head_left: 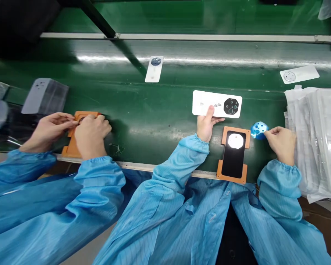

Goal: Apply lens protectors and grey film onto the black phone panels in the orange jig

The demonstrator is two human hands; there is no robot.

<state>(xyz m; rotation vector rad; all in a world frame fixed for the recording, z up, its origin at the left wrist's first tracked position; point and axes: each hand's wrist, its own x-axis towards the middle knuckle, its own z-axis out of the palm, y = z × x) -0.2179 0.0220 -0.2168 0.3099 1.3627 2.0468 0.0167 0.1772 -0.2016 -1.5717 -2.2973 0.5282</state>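
Left hand (205, 126) grips the panel (209, 100) over the worktop (154, 129); a one-edge hold could let it slip. Right hand (282, 144) pinches the film (259, 130) beside the jig (245, 172); its free edge may fold.

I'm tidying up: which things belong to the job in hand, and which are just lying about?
In use:
white phone back cover, in the left hand
blue film, in the right hand
orange fixture between the hands

Apparently lying about:
far middle white cover
far right white cover
plastic packaging stack
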